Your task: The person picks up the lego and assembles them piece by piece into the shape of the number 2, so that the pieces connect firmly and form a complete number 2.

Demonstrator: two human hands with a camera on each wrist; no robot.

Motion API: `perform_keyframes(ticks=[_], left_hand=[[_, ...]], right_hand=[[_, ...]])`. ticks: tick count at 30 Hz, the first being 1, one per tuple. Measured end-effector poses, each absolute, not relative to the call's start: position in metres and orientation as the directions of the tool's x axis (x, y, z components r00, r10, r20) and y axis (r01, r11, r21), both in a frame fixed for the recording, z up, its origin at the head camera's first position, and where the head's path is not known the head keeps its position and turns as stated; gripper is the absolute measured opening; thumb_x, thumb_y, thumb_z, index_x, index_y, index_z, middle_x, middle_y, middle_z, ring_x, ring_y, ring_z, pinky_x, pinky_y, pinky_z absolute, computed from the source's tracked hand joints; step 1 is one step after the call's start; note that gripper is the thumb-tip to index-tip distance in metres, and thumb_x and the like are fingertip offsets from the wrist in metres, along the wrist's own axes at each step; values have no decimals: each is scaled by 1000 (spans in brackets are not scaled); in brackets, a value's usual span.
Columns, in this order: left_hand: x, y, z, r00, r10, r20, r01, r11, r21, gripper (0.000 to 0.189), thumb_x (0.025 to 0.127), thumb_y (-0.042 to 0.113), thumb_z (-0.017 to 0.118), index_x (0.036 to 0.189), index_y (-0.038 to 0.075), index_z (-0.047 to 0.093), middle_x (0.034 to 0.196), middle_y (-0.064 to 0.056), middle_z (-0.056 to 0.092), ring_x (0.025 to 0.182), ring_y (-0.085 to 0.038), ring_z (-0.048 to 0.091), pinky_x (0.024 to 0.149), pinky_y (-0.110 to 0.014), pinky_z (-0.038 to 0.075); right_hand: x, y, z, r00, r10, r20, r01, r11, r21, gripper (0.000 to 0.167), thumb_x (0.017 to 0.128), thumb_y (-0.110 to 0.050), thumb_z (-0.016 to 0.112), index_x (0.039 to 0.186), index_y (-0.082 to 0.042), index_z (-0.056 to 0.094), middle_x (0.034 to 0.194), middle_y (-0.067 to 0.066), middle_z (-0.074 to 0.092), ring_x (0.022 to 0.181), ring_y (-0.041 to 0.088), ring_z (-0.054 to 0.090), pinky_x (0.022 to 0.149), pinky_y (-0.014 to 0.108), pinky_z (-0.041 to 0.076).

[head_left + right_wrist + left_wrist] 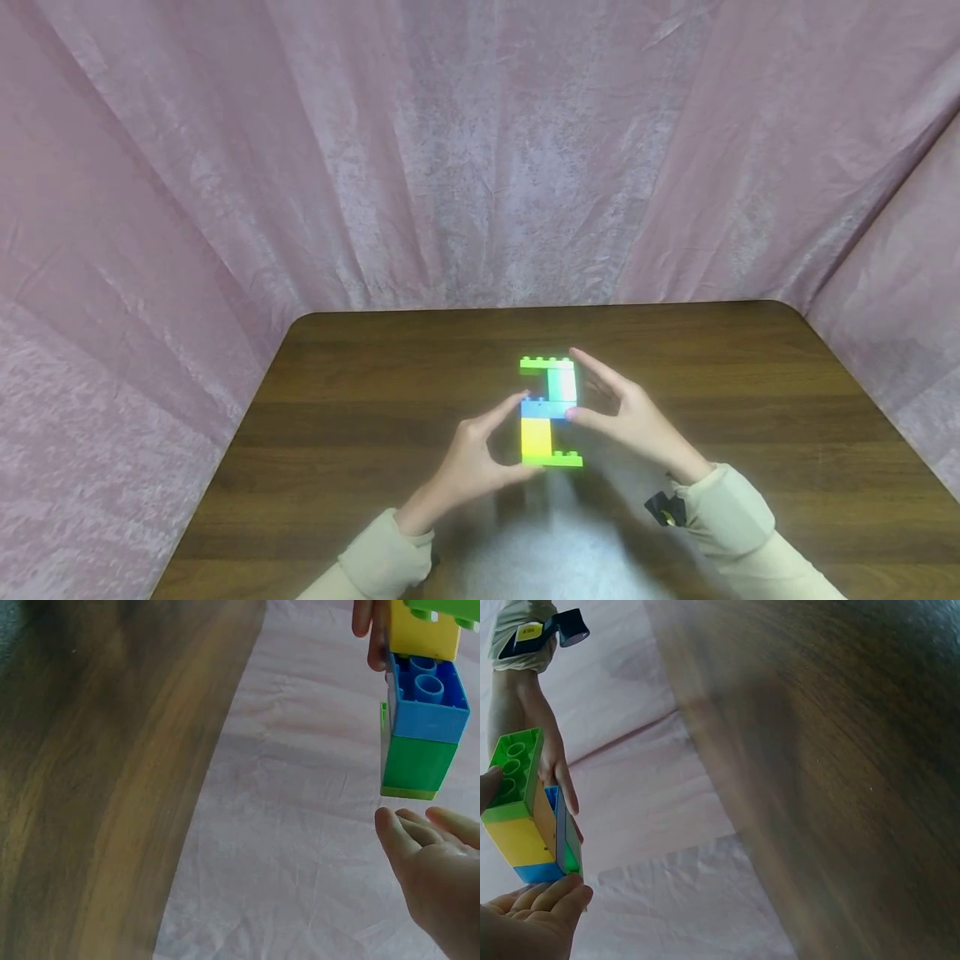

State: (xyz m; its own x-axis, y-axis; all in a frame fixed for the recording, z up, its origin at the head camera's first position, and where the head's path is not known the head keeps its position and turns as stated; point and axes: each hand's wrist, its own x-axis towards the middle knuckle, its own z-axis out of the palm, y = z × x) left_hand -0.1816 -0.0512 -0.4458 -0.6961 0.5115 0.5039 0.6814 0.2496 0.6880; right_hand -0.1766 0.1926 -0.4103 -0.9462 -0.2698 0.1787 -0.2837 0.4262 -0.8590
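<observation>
A stack of toy building bricks is held up above the table. From the top in the head view come a light green plate (534, 365), a green brick (562, 385), a blue brick (537, 409), a yellow brick (536, 437) and another light green plate (567, 460). My left hand (476, 458) pinches the stack, thumb under the lower plate and fingers against the blue brick. My right hand (637, 421) is spread at the right side, thumb tip at the blue brick. In the right wrist view, the fingers (401, 836) sit just off the stack's end; the thumb is out of frame.
The brown wooden table (360, 400) lies below both hands. Pinkish curtains (480, 167) hang behind it and along the sides. A dark device (666, 509) is strapped at the right cuff.
</observation>
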Motion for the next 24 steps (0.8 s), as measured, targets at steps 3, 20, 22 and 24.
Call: perform_keyframes(ticks=[3,20,22,24], left_hand=[[-182,-51,-446,-692,504,516,689,249,680,83,69,11,88,141,1,48,142,-15,54,131,-30,53,107,-45,45],[-184,-49,-446,-694,500,518,683,233,692,81,68,13,87,139,0,50,137,-22,56,128,-31,56,107,-45,46],[-184,-49,-446,-698,502,510,676,230,700,81,69,13,87,139,0,50,137,-22,56,128,-31,55,107,-45,46],[-185,-48,-446,-703,503,503,669,228,708,80,70,13,87,139,1,50,138,-22,56,128,-31,55,107,-45,46]], right_hand=[[-176,192,-414,-943,-277,186,-299,456,-838,85,84,-25,75,154,-27,27,161,13,28,136,46,42,105,68,36],[-179,193,-421,-922,-261,288,-385,525,-759,85,78,-22,81,150,-13,37,153,16,41,135,39,47,108,57,41],[-180,193,-421,-920,-262,292,-390,529,-754,84,78,-22,81,149,-12,38,152,17,43,135,40,47,107,56,42],[-181,193,-421,-919,-263,293,-391,535,-749,83,78,-21,81,149,-10,39,151,18,43,134,40,48,107,56,42]])
